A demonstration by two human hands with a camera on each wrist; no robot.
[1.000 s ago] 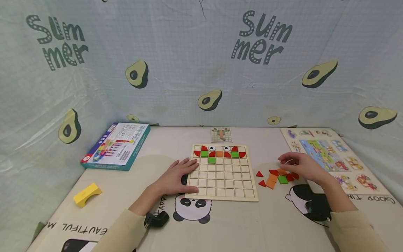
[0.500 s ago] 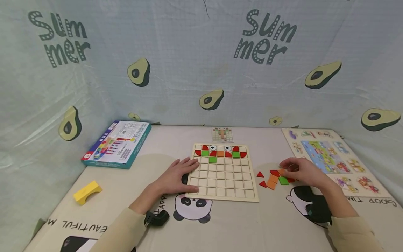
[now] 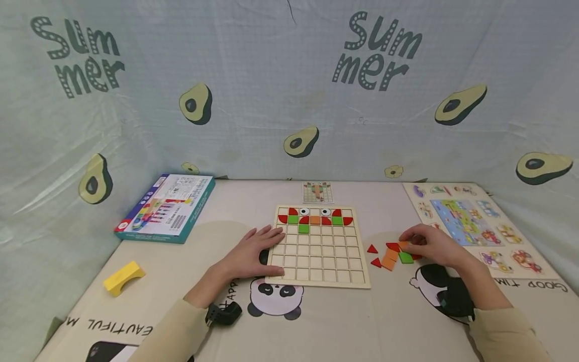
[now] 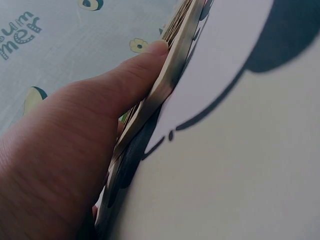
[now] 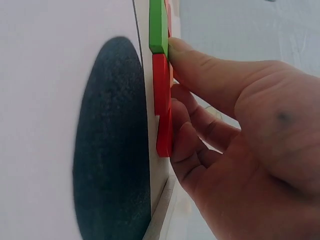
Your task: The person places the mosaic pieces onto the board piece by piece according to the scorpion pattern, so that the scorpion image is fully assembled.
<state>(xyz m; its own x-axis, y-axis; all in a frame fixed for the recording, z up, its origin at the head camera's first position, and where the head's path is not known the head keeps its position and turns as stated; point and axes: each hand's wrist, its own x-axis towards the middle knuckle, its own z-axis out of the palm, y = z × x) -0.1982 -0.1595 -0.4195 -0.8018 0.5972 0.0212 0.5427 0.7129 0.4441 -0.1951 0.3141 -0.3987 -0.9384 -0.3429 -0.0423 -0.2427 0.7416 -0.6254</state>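
A wooden grid board (image 3: 316,261) lies flat on the table, with red, green, orange and eye tiles in its far rows. My left hand (image 3: 253,254) rests on the board's left edge, fingers spread, thumb at the near corner. In the left wrist view, the thumb (image 4: 132,75) lies along the board's rim. My right hand (image 3: 436,245) is at a pile of loose tiles right of the board. Its thumb and fingers pinch an orange tile (image 3: 402,245), largely hidden. Beside it are a green tile (image 3: 405,258), two orange tiles (image 3: 389,258) and red pieces (image 5: 161,85).
A small pattern card (image 3: 317,192) lies beyond the board. A picture puzzle board (image 3: 479,231) is at the right, a flat box (image 3: 167,208) at the back left. A yellow arch block (image 3: 124,278) stands at the left. Printed fabric walls enclose the table.
My right hand has come down onto the tile pile, and its thumb and fingertips have drawn together over the orange tile. My left hand stays on the board.
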